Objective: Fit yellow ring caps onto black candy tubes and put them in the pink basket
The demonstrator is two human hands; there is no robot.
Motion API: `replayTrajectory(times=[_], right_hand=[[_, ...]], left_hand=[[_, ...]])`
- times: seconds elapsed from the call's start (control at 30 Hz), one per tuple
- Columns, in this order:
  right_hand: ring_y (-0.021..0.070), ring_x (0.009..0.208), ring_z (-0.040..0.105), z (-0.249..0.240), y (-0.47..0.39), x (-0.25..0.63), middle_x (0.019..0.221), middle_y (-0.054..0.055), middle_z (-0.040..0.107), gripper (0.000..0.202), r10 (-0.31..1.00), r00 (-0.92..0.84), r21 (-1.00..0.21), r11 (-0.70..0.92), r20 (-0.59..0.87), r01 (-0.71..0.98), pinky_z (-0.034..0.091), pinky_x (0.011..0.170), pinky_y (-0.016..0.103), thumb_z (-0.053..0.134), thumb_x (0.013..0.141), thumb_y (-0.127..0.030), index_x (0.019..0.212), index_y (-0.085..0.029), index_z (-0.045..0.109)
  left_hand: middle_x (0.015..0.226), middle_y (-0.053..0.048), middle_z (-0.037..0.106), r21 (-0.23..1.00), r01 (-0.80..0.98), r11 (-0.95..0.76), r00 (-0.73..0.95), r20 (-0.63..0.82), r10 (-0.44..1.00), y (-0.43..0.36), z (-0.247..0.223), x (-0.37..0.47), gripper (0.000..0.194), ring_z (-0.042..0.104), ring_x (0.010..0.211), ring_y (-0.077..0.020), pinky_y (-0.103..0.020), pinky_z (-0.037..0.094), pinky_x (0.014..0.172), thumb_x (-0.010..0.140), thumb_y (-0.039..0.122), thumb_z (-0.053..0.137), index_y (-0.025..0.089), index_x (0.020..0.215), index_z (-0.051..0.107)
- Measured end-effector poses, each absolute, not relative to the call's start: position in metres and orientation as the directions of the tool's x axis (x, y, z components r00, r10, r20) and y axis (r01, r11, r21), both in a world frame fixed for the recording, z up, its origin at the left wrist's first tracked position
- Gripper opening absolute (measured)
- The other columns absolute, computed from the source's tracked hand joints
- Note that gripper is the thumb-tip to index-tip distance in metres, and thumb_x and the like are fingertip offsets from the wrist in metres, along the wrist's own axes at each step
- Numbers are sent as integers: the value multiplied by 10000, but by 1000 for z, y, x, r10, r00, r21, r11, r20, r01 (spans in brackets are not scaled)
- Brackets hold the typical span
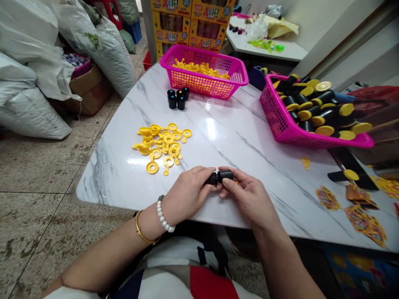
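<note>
Near the table's front edge, my left hand (190, 189) pinches one black piece (212, 179), and my right hand (249, 191) holds another black cylindrical piece (225, 175). The two pieces meet end to end between my fingertips; whether they are joined I cannot tell. A loose pile of yellow ring-shaped parts with small tabs (168, 139) lies to the left, beyond my left hand. Farther back stand several small black cylinders (181, 101), some with blue dots on top.
On the marble-patterned table (218, 145) a pink basket (202, 85) holds yellow parts. Another pink basket (277, 120) at the right is heaped with black-and-yellow pieces. Colourful packets (364, 224) lie at the right edge; white sacks (102, 54) stand on the floor.
</note>
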State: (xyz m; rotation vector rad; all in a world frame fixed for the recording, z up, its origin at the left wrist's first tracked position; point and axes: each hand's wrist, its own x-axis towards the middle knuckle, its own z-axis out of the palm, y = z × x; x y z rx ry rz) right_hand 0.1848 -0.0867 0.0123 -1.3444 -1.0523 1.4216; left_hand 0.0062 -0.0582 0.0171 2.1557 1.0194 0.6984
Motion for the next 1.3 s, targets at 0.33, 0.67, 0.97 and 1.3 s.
replayTrajectory(times=[0.33, 0.67, 0.97, 1.3], right_hand=[[129, 681, 630, 10, -74, 190, 799, 49, 671, 353, 935, -97, -900, -356, -343, -251, 540, 621, 236, 752, 754, -322, 1046, -146, 663], [125, 648, 632, 6, -78, 191, 763, 39, 677, 318, 952, -134, -949, -292, -276, -120, 522, 627, 235, 673, 843, -321, 1103, -140, 637], [91, 498, 508, 13, -82, 184, 616, -20, 594, 415, 952, -184, -962, -213, -243, 172, 444, 510, 218, 614, 881, -384, 1217, -140, 615], [46, 446, 374, 11, -75, 192, 596, -9, 539, 326, 895, -298, -907, -390, -333, -157, 230, 390, 170, 576, 905, -428, 813, -129, 666]], left_hand=[[1132, -127, 585, 674, 541, -502, 502, 220, 836, -64, 12, 10, 380, 546, 1060, -225, -387, 488, 956, 896, 104, 493, 98, 1276, 487], [1112, -126, 585, 633, 577, -516, 499, 227, 836, -65, 10, 12, 385, 548, 1036, -232, -391, 497, 944, 887, 112, 527, 81, 1270, 501], [1135, -164, 594, 611, 538, -581, 492, 332, 805, -72, 1, 16, 420, 541, 1077, -243, -380, 482, 970, 897, 104, 490, 28, 1309, 475], [1120, -27, 636, 847, 285, -449, 463, 288, 838, -69, 12, 9, 362, 583, 1030, -135, -255, 445, 943, 855, 69, 575, 200, 1190, 543]])
